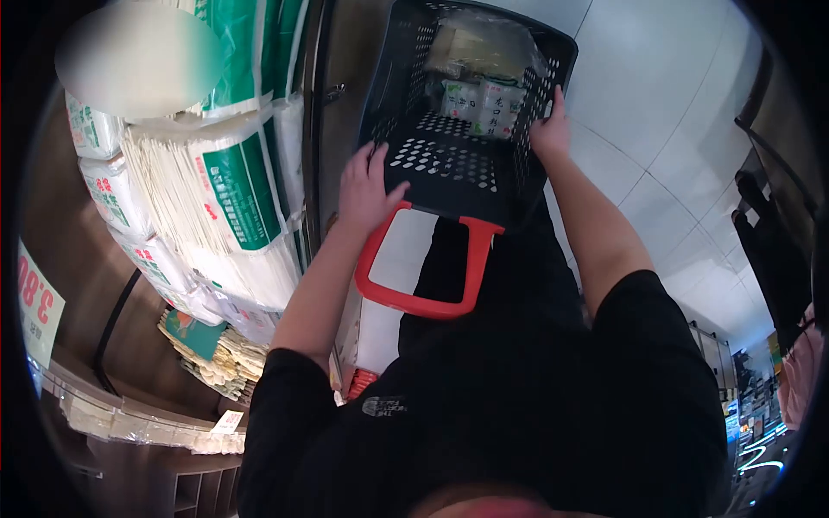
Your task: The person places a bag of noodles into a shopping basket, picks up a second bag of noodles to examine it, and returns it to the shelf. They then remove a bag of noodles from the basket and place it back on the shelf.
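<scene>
A black shopping basket (445, 192) with round holes stands in front of me, its red handle (414, 304) toward my body. Inside lie white printed packages (499, 108) and a clear plastic bag (484, 47) with something pale in it. At the basket's left near edge is my left hand (367, 190), its fingers spread and nothing visible in it. My right hand (553, 129) rests against the right wall, with a finger stretched along the rim and thumb apart.
Stacked packs of pale dried noodles or sticks (173, 181) with green labels fill the shelf at left. Price cards (39, 306) hang along its edge. White floor tiles (639, 104) lie at right. A person in dark trousers (760, 250) is at the far right.
</scene>
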Motion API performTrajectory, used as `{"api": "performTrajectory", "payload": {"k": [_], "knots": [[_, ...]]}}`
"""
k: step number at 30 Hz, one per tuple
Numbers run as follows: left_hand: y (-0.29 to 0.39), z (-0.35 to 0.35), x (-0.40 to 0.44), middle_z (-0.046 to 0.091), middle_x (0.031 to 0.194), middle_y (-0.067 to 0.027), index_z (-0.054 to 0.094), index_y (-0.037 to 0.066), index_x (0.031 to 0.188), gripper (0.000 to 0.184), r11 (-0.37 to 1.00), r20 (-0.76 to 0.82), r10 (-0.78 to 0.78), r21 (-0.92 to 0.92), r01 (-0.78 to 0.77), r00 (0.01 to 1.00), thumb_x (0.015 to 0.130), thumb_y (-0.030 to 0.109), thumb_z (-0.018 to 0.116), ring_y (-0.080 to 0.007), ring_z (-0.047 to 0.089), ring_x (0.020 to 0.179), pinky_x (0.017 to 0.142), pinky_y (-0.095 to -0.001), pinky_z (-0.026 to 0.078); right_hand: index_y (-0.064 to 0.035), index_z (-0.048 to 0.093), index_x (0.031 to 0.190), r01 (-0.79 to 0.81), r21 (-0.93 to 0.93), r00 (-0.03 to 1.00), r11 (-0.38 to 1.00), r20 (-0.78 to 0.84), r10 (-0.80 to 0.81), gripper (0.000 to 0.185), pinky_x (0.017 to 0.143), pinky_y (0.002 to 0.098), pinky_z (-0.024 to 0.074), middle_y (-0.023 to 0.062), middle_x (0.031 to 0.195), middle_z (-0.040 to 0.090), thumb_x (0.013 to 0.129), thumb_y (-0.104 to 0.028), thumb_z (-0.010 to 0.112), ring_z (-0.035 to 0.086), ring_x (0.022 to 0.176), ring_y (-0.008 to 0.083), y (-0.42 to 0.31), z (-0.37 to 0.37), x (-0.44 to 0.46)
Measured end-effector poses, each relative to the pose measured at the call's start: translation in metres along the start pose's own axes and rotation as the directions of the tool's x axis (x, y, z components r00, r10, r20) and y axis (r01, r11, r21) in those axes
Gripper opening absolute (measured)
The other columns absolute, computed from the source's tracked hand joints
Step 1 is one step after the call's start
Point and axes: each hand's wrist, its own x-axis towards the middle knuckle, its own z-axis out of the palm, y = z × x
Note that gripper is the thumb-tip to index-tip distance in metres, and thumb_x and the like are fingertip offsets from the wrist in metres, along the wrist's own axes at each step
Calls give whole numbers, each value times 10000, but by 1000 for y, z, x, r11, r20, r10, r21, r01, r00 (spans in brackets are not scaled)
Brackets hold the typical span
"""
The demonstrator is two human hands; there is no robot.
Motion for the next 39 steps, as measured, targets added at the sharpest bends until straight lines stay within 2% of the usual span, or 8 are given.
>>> {"api": "performTrajectory", "payload": {"k": [2, 6, 11, 14, 17, 22, 25, 39], "knots": [[-11, 15, 55, 455, 1435, -153, 432, 140, 1481, 815, 978, -54, -35, 206, 45, 998, 785, 356, 796, -355, 443, 1312, 1063, -492, 399, -239, 181, 1607, 35, 117, 998, 992, 41, -40, 903, 957, 514, 485, 318, 1166, 579, 818, -33, 568, 591, 1082, 478, 1, -4, 8], [-22, 15, 138, 501, 1428, -127, 353, 126, 1524, 807, 880, -10, -266, 405, 247, 964, 847, 374, 714, -341, 472, 1300, 1045, -478, 416, -188, 372, 1515, -70, -25, 976, 997, 206, 73, 730, 909, 536, 507, 290, 1076, 664, 826, -56, 573, 630, 1045, 479, -14, -21, 8], [-67, 44, 193, 658, 1188, -304, 359, 27, 1411, 631, 922, 210, -386, 121, 368, 898, 950, 382, 605, -460, 623, 1144, 970, -534, 486, -188, 473, 1426, -39, -146, 983, 989, 169, 64, 589, 898, 532, 520, 278, 1043, 678, 858, -84, 586, 645, 1033, 458, -11, -14, 7], [-75, 56, 196, 679, 1045, -329, 394, 4, 1318, 520, 916, 124, -394, 140, 377, 911, 967, 338, 583, -480, 660, 1010, 904, -548, 511, -212, 496, 1401, -44, -63, 989, 997, 141, 53, 519, 852, 530, 532, 272, 999, 683, 898, -111, 579, 660, 970, 448, -5, -11, 13], [-76, 53, 188, 679, 1020, -326, 425, 14, 1257, 422, 935, 119, -355, 65, 349, 927, 973, 284, 581, -485, 656, 994, 886, -550, 511, -209, 506, 1388, -75, 34, 985, 997, 158, 68, 487, 814, 534, 540, 265, 947, 688, 914, -115, 567, 669, 906, 453, 4, 1, 10], [-82, 57, 192, 675, 977, -326, 439, 16, 1220, 376, 936, 153, -341, -35, 350, 927, 979, 269, 579, -493, 653, 963, 858, -564, 510, -190, 484, 1413, -60, -187, 988, 981, 131, 85, 513, 863, 542, 521, 303, 1006, 659, 915, -105, 569, 644, 962, 475, -11, -12, 5], [-80, 60, 192, 680, 979, -315, 433, 17, 1234, 381, 956, 121, -289, -26, 294, 950, 988, 272, 573, -494, 653, 959, 848, -568, 511, -200, 490, 1389, -44, -217, 996, 975, 64, 59, 489, 825, 549, 517, 274, 934, 679, 916, -106, 571, 652, 919, 474, 1, -5, -1], [-67, 59, 185, 690, 945, -284, 429, 14, 1221, 357, 974, 180, -228, 21, 228, 957, 993, 261, 552, -470, 670, 927, 820, -554, 531, -240, 476, 1413, -199, -240, 975, 950, 44, 216, 505, 864, 534, 516, 301, 1064, 633, 941, -70, 539, 637, 986, 476, 24, 6, -45]]}}
